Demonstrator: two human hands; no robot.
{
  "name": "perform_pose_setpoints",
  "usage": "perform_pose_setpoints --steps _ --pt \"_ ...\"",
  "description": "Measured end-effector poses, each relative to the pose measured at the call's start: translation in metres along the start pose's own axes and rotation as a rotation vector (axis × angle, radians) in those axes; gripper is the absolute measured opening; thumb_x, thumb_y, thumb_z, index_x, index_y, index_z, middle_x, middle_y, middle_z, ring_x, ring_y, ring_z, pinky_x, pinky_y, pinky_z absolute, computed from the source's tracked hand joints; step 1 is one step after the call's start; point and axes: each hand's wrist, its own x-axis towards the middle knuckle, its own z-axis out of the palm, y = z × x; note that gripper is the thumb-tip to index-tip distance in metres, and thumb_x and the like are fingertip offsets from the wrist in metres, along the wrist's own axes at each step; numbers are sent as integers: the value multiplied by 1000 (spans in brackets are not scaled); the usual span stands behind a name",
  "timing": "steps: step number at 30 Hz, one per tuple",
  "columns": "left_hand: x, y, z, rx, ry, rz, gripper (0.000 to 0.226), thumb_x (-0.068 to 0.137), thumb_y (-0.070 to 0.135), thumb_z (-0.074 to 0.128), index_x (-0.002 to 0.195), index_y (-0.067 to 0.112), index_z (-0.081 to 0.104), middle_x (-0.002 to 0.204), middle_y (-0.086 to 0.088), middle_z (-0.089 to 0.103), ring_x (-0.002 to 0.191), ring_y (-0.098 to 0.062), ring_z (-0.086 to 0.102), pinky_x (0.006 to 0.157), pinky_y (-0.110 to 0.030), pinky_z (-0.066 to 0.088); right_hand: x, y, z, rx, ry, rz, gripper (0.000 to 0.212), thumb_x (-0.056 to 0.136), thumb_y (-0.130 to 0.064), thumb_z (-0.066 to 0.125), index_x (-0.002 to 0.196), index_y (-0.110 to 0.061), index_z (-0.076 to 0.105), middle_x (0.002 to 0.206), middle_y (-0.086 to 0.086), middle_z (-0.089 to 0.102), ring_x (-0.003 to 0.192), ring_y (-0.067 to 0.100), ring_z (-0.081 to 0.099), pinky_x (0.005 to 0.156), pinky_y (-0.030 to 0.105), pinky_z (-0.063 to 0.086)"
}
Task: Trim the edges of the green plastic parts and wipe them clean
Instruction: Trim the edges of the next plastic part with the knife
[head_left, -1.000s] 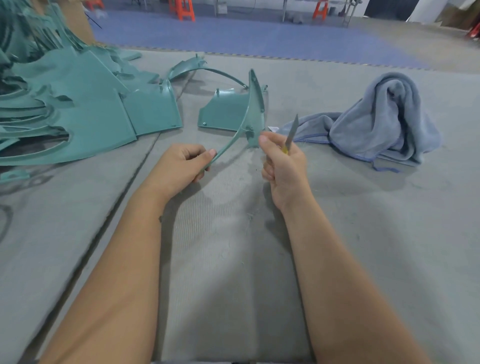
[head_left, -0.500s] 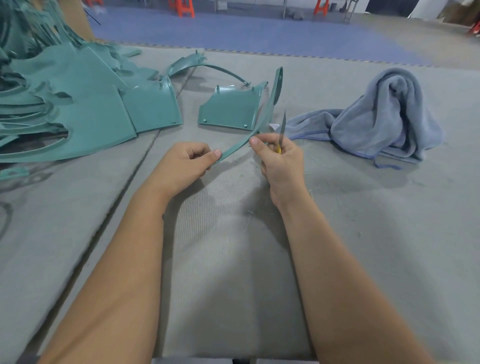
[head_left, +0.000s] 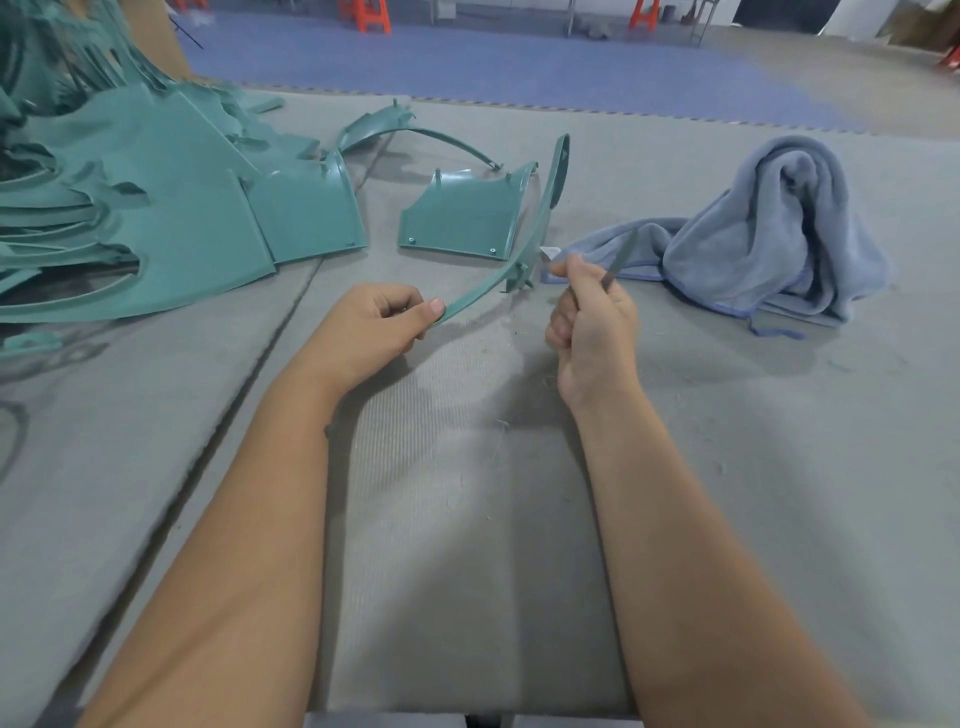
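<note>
— What's the biggest thing you see?

— The bench (head_left: 779, 467), covered in grey felt. At my far left lies the pile (head_left: 130, 208) of green parts. Right of centre, a blue-grey towel (head_left: 769, 234) is heaped up.

— And the smaller parts?

— A flat panel (head_left: 462, 218) lies between pile and towel, with an arch (head_left: 415, 130) behind it. The strip (head_left: 524, 234) I'm working on is a long curved piece rising from my left hand toward the far side, its upper end tilted up over the panel's right edge.

— The hands?

— My left hand (head_left: 374, 327) forms a grip pinching the strip's near end between thumb and fingers. My right hand (head_left: 592, 322) is just beside the strip, apart from it, its grip curled round the knife (head_left: 618, 265), whose blurred blade points up toward the towel.

— Anything smaller?

— Fine shavings (head_left: 498, 426) are scattered on the felt between my wrists.
</note>
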Motion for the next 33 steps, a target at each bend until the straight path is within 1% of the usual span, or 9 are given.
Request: perform_pose_setpoints --steps 4,7,11,14,18,21,24,29,33 --pt "0 1 -1 46 -70 20 27 94 37 59 73 22 68 44 13 48 40 1 39 43 -10 30 -6 7 5 -282 -150 -80 25 90 -27 67 70 -22 54 52 -11 35 46 6 25 43 18 24" --pt "1 2 2 86 -127 4 25 95 33 56 77 24 70 48 7 54 45 -7 45 54 -22 39 -7 13 8 -441 -197 -181 33 90 -22 68 67 -22 45 56 -6 30 51 9 24 47 22 23" --pt "0 11 16 257 -74 119 30 92 51 48 91 28 66 66 5 65 65 -12 62 67 -33 49 -7 14 6 -517 -188 -212 35 90 -27 69 64 -22 46 55 -7 31 54 10 27 52 26 26" --pt "1 14 32 370 -35 183 27 88 53 51 88 26 57 72 5 62 68 -16 61 65 -37 50 -8 11 9 -508 -228 -143 34 87 -36 68 66 -22 45 56 -9 34 55 10 29 52 23 28" --pt "4 6 36 379 82 180 40 93 51 48 70 19 44 61 1 52 61 -21 54 58 -38 43 -5 3 7 -333 -351 95 42 90 -56 37 72 -20 48 60 -7 31 55 10 22 49 24 17" --pt "3 5 38 409 101 193 44 94 51 46 65 19 38 58 2 48 58 -18 49 53 -35 34 -7 1 3 -342 -343 80 25 82 -38 47 71 -16 50 58 -6 34 53 10 23 47 23 17" --pt "4 5 38 409 127 191 45 96 52 44 66 19 39 59 3 49 59 -16 49 51 -33 31 -8 6 -2 -392 -372 -13 24 93 -25 54 71 -16 59 55 -6 42 50 8 29 44 17 23" --pt "4 5 36 375 115 168 43 95 56 43 68 22 45 61 3 53 61 -17 52 53 -33 36 -7 11 -4 -491 -397 -92 17 90 -24 64 73 -20 63 54 -11 47 52 4 36 49 12 31" --pt "4 5 37 327 122 144 45 93 57 45 65 23 47 57 5 50 56 -15 49 51 -31 32 -6 13 -4 -519 -386 -122 22 93 -20 63 71 -21 60 58 -5 44 54 6 36 54 18 30"
